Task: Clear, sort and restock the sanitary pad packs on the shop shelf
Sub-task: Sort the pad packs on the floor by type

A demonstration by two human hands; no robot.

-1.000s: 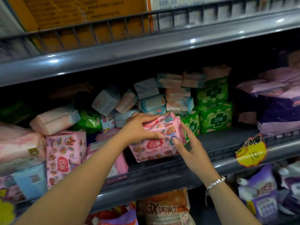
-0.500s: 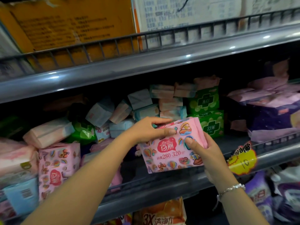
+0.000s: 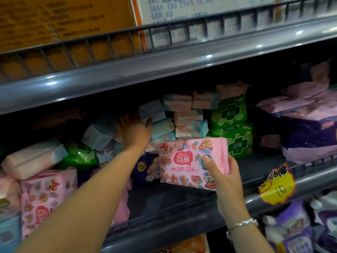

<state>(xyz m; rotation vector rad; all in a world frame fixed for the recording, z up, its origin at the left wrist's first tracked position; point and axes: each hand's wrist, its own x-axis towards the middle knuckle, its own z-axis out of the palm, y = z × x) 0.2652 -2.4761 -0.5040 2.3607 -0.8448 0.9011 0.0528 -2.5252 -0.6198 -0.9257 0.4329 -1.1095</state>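
The pink pad pack (image 3: 191, 162) is nearest to us, held upright in front of the shelf rail (image 3: 182, 210) by the right hand (image 3: 225, 177), which grips its right end with the thumb across the printed front and the fingers behind it. I judge this pack light and soft, a thin plastic wrap around padding, so it can bend and slip a little; it is better to take it by a short end or around the whole thickness, not by the loose seam. The pack is inside the right hand, touching the palm, and it is to the right of and below the left hand (image 3: 135, 131). That left hand reaches deeper into the shelf with spread, relaxed fingers, holding nothing, near the pale blue packs (image 3: 160, 127) that lie tilted and mixed. Further back and to the right stand the green packs (image 3: 235, 141) in a stack, well apart from the left hand
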